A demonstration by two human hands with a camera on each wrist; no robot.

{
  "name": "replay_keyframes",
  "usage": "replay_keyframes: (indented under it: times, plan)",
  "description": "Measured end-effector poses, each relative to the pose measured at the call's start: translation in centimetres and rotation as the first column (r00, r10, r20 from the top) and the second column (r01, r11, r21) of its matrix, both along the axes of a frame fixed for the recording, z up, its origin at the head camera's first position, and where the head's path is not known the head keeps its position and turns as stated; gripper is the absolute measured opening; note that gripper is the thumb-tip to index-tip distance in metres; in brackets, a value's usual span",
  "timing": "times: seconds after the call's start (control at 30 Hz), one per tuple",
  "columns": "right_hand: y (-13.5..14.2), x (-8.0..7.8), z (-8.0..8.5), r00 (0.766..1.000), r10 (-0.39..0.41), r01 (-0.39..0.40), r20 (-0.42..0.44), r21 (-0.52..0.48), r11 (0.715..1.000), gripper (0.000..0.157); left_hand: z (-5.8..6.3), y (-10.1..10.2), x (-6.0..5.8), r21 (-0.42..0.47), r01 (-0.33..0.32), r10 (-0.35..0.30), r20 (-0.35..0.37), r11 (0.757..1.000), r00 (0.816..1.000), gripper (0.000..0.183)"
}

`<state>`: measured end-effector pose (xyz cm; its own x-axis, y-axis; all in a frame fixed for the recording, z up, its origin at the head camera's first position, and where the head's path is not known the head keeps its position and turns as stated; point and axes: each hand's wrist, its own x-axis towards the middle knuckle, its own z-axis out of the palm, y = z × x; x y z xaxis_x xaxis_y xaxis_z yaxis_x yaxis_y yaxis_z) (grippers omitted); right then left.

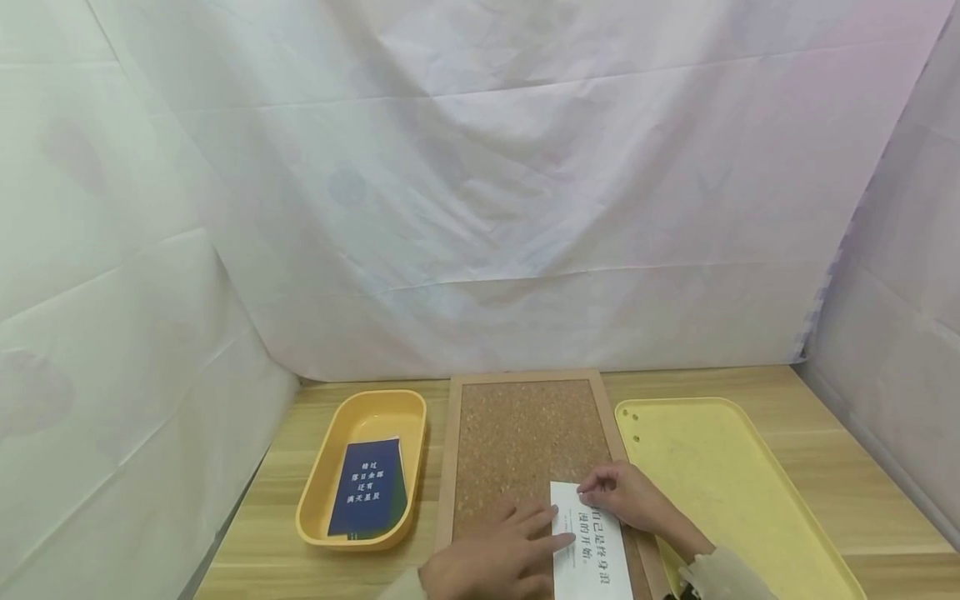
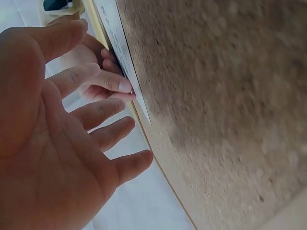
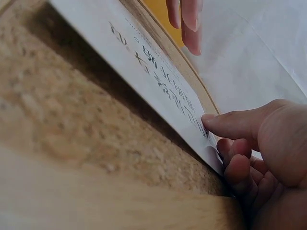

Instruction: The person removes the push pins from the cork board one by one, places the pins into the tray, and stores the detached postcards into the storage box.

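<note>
A white card printed with dark characters is over the right side of a wood-framed corkboard. In the right wrist view part of the card stands off the cork, with a shadow under it. My right hand is at the card's top right corner, thumb and forefinger together. Between those fingertips glints a tiny shiny thing, seemingly a thumbtack, mostly hidden. Over the card's left edge my left hand spreads its fingers. Its palm holds nothing; whether its fingertips touch the card I cannot tell.
Left of the board stands an orange-yellow tray with dark blue cards in it. To the right lies a flat yellow tray, with small round thumbtacks near its far left corner. White cloth hangs behind the wooden table.
</note>
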<state>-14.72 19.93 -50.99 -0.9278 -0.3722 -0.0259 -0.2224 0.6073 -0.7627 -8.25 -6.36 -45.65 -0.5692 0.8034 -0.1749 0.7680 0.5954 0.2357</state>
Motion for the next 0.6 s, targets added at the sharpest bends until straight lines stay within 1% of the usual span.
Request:
replay_keyframes:
  times: [0.1, 0.23, 0.37, 0.47, 0.6]
  plan:
    - [0.0, 0.0, 0.0, 1.0, 0.003, -0.003, -0.003, -0.004, 1.0, 0.004, 0.0, 0.4, -0.1, 0.002, 0.005, -0.005, 0.059, 1.0, 0.998, 0.056]
    - [0.0, 0.0, 0.0, 1.0, 0.008, -0.008, -0.003, -0.011, 1.0, 0.003, -0.1, 0.9, -0.2, -0.02, 0.009, -0.008, 0.082, 1.0, 0.997, 0.056]
    - [0.1, -0.1, -0.1, 1.0, 0.009, -0.009, -0.007, -0.008, 1.0, 0.004, -0.2, 1.4, -0.1, -0.064, 0.036, -0.033, 0.051, 0.997, 0.998, 0.056]
    - [0.1, -0.1, -0.1, 1.0, 0.007, -0.008, -0.015, -0.006, 1.0, 0.003, -0.4, 1.6, -0.1, -0.077, 0.059, -0.058, 0.012, 0.995, 0.998, 0.056]
    - [0.1, -0.1, -0.1, 1.0, 0.009, -0.009, -0.021, 0.0, 1.0, 0.004, -0.7, 1.7, -0.2, -0.085, 0.055, -0.055, 0.005, 0.995, 0.998, 0.056]
